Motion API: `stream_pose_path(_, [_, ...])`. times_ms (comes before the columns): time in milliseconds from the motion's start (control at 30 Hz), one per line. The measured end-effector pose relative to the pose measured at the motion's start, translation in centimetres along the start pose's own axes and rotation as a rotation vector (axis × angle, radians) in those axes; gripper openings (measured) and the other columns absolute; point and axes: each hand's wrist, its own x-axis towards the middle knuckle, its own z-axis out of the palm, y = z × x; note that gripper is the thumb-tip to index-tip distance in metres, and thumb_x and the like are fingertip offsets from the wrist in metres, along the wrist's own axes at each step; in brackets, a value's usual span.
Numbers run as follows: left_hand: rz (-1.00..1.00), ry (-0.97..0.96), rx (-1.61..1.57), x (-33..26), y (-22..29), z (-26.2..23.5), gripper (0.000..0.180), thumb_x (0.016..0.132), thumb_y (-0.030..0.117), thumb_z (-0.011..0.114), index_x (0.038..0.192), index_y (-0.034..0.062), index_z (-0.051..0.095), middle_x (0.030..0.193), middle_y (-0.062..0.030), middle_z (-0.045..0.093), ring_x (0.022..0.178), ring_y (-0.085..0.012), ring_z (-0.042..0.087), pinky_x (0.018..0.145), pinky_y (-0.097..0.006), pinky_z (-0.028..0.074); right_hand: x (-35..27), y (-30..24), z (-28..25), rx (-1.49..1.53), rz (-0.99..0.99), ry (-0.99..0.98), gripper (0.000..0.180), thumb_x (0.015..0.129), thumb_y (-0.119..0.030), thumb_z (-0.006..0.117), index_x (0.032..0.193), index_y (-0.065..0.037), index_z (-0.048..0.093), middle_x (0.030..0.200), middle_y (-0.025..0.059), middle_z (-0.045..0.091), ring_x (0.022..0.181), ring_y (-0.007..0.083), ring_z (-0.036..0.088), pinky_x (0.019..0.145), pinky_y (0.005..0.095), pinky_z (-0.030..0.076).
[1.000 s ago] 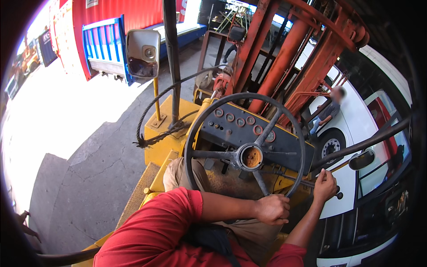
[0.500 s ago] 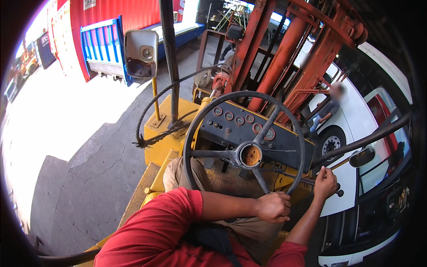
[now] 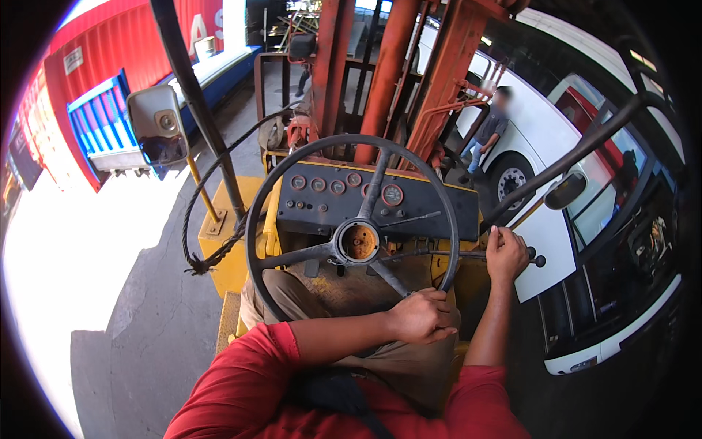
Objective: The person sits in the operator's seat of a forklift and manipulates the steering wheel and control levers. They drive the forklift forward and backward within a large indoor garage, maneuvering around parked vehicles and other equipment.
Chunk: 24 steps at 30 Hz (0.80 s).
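Observation:
The black steering wheel (image 3: pixel 358 242) has a worn, rusty orange hub and stands in front of me. My left hand (image 3: pixel 423 317) reaches across my lap, fingers curled at the lower right of the rim; the back of the hand hides the grip. Right of the wheel, my right hand (image 3: pixel 507 255) is closed over the control levers (image 3: pixel 466 254), its thumb pointing up. Two black lever knobs (image 3: pixel 539 260) stick out past that hand. Behind the wheel lies a dark dashboard (image 3: pixel 329 201) with several round, red-rimmed gauges.
Ahead rises an orange-red lift mast (image 3: pixel 387 84). Beside a white bus (image 3: pixel 537 161) on the right stands a person (image 3: pixel 491 128). A mirror (image 3: pixel 158 124) and looped black rope (image 3: pixel 191 219) are at left. Beyond are a red container (image 3: pixel 117 47) and blue-railed truck bed (image 3: pixel 110 121).
The view has rolled and shifted, so the dashboard looks more level and the wheel sits further left. Both hands keep their places on the wheel and levers.

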Motion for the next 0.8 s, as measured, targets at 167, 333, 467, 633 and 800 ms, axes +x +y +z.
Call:
stream_pose_path(167, [-0.021, -0.037, 0.007, 0.3, 0.2, -0.5, 0.029, 0.089, 0.025, 0.082, 0.068, 0.0111, 0.067, 0.072, -0.0018, 0.058, 0.077, -0.023, 0.058, 0.072, -0.039, 0.051, -0.3, -0.8, -0.6, 0.015, 0.012, -0.011, 0.025, 0.095, -0.028, 0.074, 0.077, -0.013, 0.066, 0.07, 0.0025, 0.065, 0.072, 0.03, 0.067, 0.063, 0.046, 0.051])
stream_pose_path(333, [-0.026, -0.061, 0.01, 0.7, 0.4, -0.8, 0.03, 0.089, 0.024, 0.083, 0.066, 0.0114, 0.066, 0.071, -0.001, 0.059, 0.076, -0.0221, 0.058, 0.07, -0.038, 0.05, -1.5, -0.8, -1.1, 0.063, 0.015, -0.001, 0.022, 0.094, -0.025, 0.075, 0.078, -0.012, 0.067, 0.07, 0.0047, 0.065, 0.072, 0.031, 0.067, 0.066, 0.046, 0.052])
stream_pose_path(467, [-0.026, -0.057, 0.017, 0.9, 0.4, -0.8, 0.03, 0.088, 0.023, 0.084, 0.066, 0.0117, 0.066, 0.071, -0.0008, 0.06, 0.076, -0.0218, 0.059, 0.07, -0.038, 0.049, -1.9, -0.8, -1.1, 0.062, 0.004, 0.036, 0.021, 0.095, -0.027, 0.074, 0.08, -0.012, 0.069, 0.071, 0.0049, 0.066, 0.072, 0.0313, 0.067, 0.067, 0.0458, 0.052])
stream_pose_path(633, [-0.033, -0.064, 0.022, 0.9, 0.3, -0.7, 0.03, 0.087, 0.021, 0.085, 0.066, 0.0118, 0.065, 0.071, -0.0007, 0.06, 0.076, -0.0216, 0.059, 0.07, -0.038, 0.049, -1.9, -0.6, -0.8, 0.061, 0.025, 0.031, 0.02, 0.095, -0.028, 0.074, 0.083, -0.012, 0.072, 0.073, 0.0054, 0.068, 0.074, 0.0316, 0.067, 0.069, 0.0459, 0.053])
stream_pose_path(800, [-0.034, -0.056, -0.008, 1.0, 0.4, -0.6, 0.029, 0.087, 0.02, 0.085, 0.066, 0.0117, 0.066, 0.072, -0.0009, 0.061, 0.075, -0.0218, 0.059, 0.069, -0.038, 0.049, -1.9, -0.6, -1.2, 0.057, 0.029, 0.015, 0.02, 0.096, -0.028, 0.073, 0.084, -0.012, 0.073, 0.074, 0.0058, 0.068, 0.075, 0.0317, 0.068, 0.069, 0.0455, 0.053])
